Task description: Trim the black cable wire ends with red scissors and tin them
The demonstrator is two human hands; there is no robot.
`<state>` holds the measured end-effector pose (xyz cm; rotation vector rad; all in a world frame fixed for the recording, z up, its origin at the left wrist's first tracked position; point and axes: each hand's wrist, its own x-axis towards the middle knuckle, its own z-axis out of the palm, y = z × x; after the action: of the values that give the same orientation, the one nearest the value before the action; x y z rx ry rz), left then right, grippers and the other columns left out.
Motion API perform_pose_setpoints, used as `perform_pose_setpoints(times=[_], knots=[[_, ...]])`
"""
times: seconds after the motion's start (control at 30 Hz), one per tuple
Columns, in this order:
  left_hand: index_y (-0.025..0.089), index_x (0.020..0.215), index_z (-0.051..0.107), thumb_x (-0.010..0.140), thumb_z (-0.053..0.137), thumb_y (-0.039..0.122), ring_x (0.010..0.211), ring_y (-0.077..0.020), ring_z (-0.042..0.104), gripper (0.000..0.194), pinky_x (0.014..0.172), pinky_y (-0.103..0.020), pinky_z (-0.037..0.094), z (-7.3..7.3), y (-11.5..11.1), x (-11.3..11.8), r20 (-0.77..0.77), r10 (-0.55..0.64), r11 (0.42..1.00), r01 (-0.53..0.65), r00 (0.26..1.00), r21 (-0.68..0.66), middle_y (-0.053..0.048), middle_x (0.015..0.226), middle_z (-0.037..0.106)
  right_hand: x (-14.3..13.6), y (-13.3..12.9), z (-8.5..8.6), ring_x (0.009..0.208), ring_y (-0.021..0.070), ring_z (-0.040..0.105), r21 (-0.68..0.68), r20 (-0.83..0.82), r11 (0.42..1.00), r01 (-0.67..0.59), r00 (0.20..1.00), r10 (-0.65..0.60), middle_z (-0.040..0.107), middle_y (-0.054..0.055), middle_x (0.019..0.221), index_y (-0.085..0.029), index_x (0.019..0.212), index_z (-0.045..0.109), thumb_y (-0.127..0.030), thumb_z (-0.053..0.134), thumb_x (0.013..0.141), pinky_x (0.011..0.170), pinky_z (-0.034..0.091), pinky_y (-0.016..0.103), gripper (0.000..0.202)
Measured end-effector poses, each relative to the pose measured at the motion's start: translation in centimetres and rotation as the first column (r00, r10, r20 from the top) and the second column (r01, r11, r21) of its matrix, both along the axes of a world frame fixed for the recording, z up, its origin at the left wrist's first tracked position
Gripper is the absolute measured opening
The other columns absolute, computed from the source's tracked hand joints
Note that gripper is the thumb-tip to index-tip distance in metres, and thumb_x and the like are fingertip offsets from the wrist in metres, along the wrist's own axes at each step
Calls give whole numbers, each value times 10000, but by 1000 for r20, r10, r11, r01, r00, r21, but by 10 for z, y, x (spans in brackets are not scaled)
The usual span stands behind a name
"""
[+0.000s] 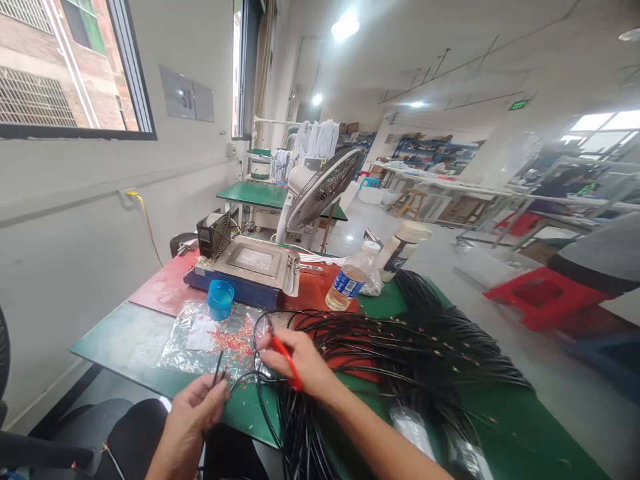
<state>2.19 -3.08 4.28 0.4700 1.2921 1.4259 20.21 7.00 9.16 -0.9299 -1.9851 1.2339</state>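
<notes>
My left hand [197, 408] is closed at the front edge of the table, pinching a black cable [219, 368] whose end points up past the thumb. To its right and a little higher, my right hand [293, 360] grips a red-handled cutting tool [289, 363]. The tool's jaws are blurred, so its exact kind is hard to make out. A loop of black cable runs close beside the right hand. Under and behind both hands lies a clear plastic bag [187, 357], strewn with small red and pale wire clippings [234, 343].
A blue cup [221, 300] stands before a blue-based machine [245, 290] with a fan. A drink bottle [349, 280] and a pale flask [403, 250] stand behind a large bundle of black cables [425, 360]. Beyond are a floor fan [325, 190] and a red stool [540, 293].
</notes>
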Motion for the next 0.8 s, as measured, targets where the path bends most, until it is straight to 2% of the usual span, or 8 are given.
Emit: perform_pose_setpoints(times=[0.07,0.17,0.27,0.37,0.43,0.5,0.6,0.8], knots=[[120,627,661,592,771,453,375,-4,279,352,397,-170,151,-4,1,2,-50,-55,998,57,997,33,42,456,504,-20,-5,-8,556,94,431,-172,-93,978,-114,991,99,515,-24,605,-149,818,679,-368,644,719,523,331,196,243],[131,517,582,598,728,537,336,-7,202,439,402,-201,85,-12,4,3,-66,-124,990,128,990,54,95,333,323,-32,-11,-21,551,89,413,-272,-191,935,-230,965,182,504,-25,600,-141,789,679,-423,668,700,524,324,201,296],[135,583,616,508,783,530,328,-11,222,435,393,-207,80,-18,6,6,-13,-99,994,99,995,37,75,360,408,-34,-14,-29,545,86,399,-286,-228,934,-216,962,153,488,-26,584,-137,705,634,-443,661,708,519,315,200,307],[123,743,684,431,833,480,373,-39,333,497,393,-199,150,-15,8,6,18,11,1000,-10,1000,-15,32,456,528,-32,-12,-31,516,85,390,-332,-227,933,-137,972,62,454,-37,562,-147,702,566,-468,589,756,509,309,204,326],[107,825,698,465,823,471,390,-35,335,527,402,-188,190,-9,9,4,-1,78,996,-78,997,-48,36,478,528,-29,-9,-28,524,85,379,-263,-124,958,-110,989,79,427,-43,566,-158,680,521,-460,548,781,516,292,206,319],[100,867,694,507,807,467,391,-17,296,526,401,-173,204,0,10,1,-11,130,990,-130,992,-53,50,495,514,-26,-7,-25,549,81,350,-93,67,990,-108,991,114,396,-48,580,-167,618,461,-431,564,772,523,251,206,323],[105,867,689,541,796,450,388,-13,277,486,391,-159,225,10,12,-3,-7,161,986,-161,987,-30,77,475,468,-24,-7,-22,558,78,316,86,303,985,-148,946,116,362,-56,580,-170,570,375,-391,585,758,523,197,215,358],[116,855,700,507,822,395,566,-92,520,462,535,-184,422,16,17,2,-21,178,981,-179,984,-70,12,630,618,-24,-14,-25,532,73,285,105,399,975,-196,906,139,330,-63,550,-171,555,345,-396,570,772,508,167,221,385]])
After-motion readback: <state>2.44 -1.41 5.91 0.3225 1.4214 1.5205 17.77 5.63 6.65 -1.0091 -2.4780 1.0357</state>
